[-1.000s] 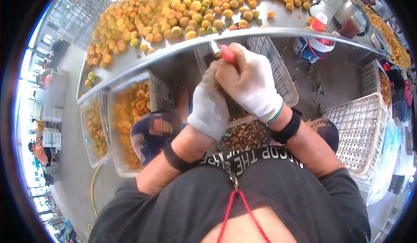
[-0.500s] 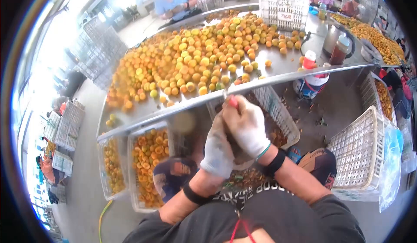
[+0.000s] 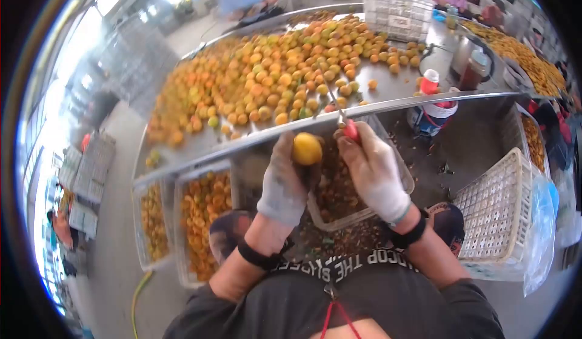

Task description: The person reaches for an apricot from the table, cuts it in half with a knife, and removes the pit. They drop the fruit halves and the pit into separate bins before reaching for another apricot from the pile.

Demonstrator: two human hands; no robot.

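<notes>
Apricot gripped in left hand; right hand clutches knife.

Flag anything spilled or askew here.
Scraps litter the floor right of the bin, outside it. The white crate farther right leans tilted. The left hand's fruit and right hand's knife look fine.

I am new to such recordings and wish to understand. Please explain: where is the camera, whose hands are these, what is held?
There is no machine: one person works with two gloved hands. The only camera sits on that person's head and looks down. The left hand holds a yellow fruit; the right hand grips a red-handled knife. Ahead, a metal table carries a heap of orange fruit. Under its edge stand plastic crates with cut fruit.
</notes>
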